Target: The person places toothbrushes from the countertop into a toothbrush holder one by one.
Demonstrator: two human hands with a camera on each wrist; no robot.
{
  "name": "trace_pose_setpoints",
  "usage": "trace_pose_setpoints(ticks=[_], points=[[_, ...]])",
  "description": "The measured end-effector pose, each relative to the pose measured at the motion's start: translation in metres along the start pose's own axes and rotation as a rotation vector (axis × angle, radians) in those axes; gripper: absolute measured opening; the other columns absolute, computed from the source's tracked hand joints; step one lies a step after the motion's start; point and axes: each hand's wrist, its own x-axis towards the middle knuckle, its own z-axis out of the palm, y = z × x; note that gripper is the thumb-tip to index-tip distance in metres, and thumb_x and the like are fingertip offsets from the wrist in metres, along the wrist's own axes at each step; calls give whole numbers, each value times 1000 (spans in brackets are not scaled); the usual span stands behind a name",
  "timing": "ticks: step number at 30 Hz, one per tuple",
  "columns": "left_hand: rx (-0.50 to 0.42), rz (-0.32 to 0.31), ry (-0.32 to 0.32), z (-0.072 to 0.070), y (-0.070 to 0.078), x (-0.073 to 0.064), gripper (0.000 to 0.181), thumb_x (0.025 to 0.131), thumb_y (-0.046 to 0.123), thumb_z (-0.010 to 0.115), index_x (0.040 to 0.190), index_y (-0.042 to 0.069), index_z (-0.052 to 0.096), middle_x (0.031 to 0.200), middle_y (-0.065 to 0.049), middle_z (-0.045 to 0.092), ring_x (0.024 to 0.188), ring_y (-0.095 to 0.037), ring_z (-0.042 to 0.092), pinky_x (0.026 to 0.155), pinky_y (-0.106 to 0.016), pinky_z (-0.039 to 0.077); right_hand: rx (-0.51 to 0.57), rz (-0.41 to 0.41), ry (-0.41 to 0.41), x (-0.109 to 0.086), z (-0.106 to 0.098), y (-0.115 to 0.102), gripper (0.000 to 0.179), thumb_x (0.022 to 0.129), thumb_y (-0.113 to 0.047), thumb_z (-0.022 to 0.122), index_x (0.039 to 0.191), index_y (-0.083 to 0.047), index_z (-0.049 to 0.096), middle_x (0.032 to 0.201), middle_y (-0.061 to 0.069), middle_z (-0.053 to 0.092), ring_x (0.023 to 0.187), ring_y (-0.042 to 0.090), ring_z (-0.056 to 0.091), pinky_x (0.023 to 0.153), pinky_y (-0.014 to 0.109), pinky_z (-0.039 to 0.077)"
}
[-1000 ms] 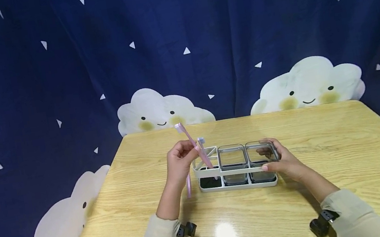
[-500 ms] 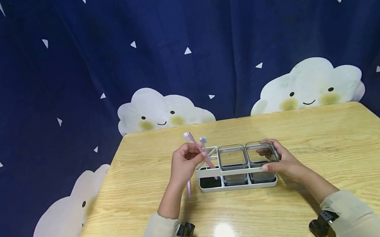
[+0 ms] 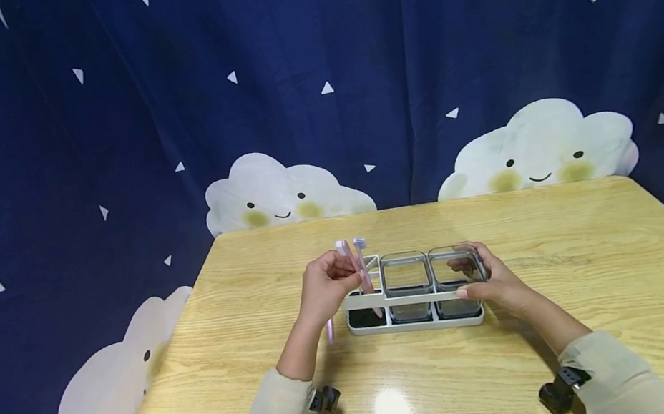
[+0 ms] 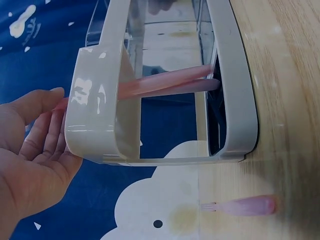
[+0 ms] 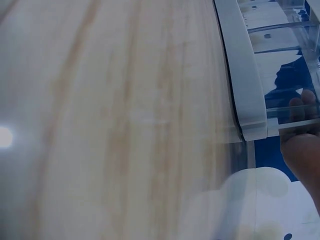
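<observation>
In the head view my left hand [image 3: 327, 287] pinches a pink toothbrush [image 3: 367, 284] at the left end of a white toothbrush holder [image 3: 412, 301]. The left wrist view shows its handle [image 4: 165, 80] running down through the holder's end section, the tip at the dark base. Close beside it a lavender toothbrush [image 3: 361, 251] stands in the same section, bristles up. My right hand [image 3: 501, 287] grips the holder's right end, thumb on the front rail and fingers behind a clear cup [image 3: 455, 267].
A second clear cup [image 3: 405, 271] sits in the holder's middle. On the wooden table [image 3: 450, 376], left of the holder, lies a slim pink-purple handle [image 3: 330, 332], partly hidden by my left hand. A dark blue curtain [image 3: 305, 37] hangs behind the table.
My left hand has moved slightly right and lowered the pink toothbrush into the holder's left section, its head now level with the lavender one. My right hand has stayed put.
</observation>
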Motion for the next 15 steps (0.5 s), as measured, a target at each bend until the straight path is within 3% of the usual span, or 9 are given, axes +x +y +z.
trace_pose_setpoints(ticks=[7,15], points=[[30,-12,4,-1,2,-1,13,73,-8,73,79,-1,64,74,-7,66,66,-16,62,59,-25,51,0,6,-4,0,0,0,75,76,1,68,138,-2,27,128,29,41,119,37,39,99,22,34],[10,-20,-41,4,3,-1,12,75,-5,74,82,-5,64,81,-16,67,71,-23,65,58,-23,50,5,-3,7,0,1,0,74,76,2,68,138,-2,29,127,29,42,118,40,38,99,21,33]])
